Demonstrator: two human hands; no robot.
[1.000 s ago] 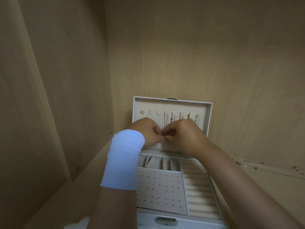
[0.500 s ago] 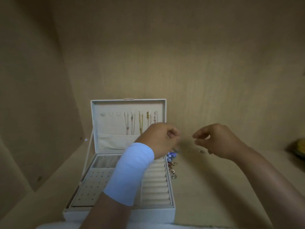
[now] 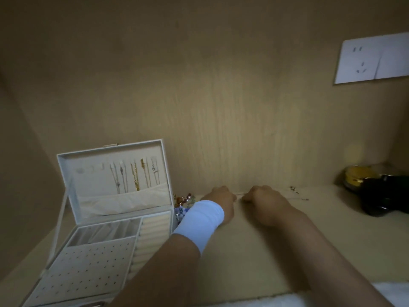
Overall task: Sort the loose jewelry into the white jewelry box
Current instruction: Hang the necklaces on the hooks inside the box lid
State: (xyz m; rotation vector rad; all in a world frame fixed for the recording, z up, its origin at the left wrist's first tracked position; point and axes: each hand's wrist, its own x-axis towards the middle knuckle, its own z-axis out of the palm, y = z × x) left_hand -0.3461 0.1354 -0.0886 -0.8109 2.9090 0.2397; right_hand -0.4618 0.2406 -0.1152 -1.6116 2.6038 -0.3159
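The white jewelry box (image 3: 93,258) stands open at the left of the wooden surface (image 3: 265,251), its lid (image 3: 66,173) upright and leaning toward the back wall (image 3: 221,107). Several necklaces (image 3: 135,178), silver and gold, hang in a row inside the lid, their lower ends tucked into a cloth pocket. In the base, a panel dotted with small holes (image 3: 88,269) fills the near left part, a column of cream ring rolls (image 3: 152,235) runs down the right side, and open compartments lie behind the panel. Just beside the box's right wall sits a heap of loose beaded jewelry (image 3: 183,201) in red, orange, blue and pale tones, partly hidden by the left forearm. The left hand (image 3: 221,200), with a white wristband (image 3: 199,220) on its wrist, and the right hand (image 3: 263,200) rest knuckles-up on the surface near the back wall, close together. A thin pale chain (image 3: 240,194) shows in the narrow gap between them. Both hands have their fingers curled down and away, and the fingertips are hidden, so I cannot tell whether either one pinches the chain. To the right of the right hand lie a small metal piece (image 3: 294,189) and a fine strand (image 3: 303,198). Further right stand dark containers (image 3: 385,196), one with something yellow in it. A white socket plate (image 3: 374,58) is on the wall above.
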